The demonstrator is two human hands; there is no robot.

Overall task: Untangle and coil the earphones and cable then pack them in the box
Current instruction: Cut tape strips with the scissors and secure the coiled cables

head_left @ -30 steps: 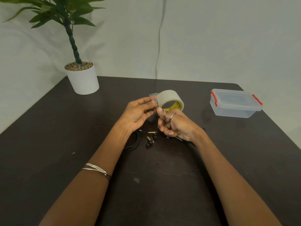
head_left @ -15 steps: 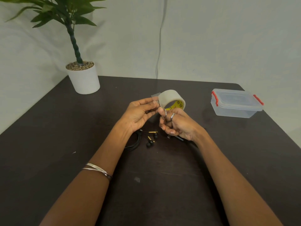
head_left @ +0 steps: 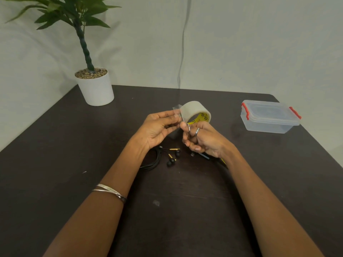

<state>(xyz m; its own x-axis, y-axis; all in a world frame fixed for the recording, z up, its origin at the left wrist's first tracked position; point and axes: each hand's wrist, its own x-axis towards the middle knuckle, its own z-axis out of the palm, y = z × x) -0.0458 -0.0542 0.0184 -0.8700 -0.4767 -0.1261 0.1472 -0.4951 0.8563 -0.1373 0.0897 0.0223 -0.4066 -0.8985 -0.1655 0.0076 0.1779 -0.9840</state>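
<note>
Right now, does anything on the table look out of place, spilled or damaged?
Nothing is spilled or visibly damaged. The box sits closed at far right, clips down. The earphones lie loose by their coiled cable, not yet packed. Both hands, left and right, work small scissors at the tape roll.

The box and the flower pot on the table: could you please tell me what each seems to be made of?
The box looks like clear plastic, slightly frosted: the dark table shows through its walls, and its red clips look like glossy plastic. The flower pot is plain matte white with no glare; it could be ceramic or plastic, which the picture cannot settle.
</note>
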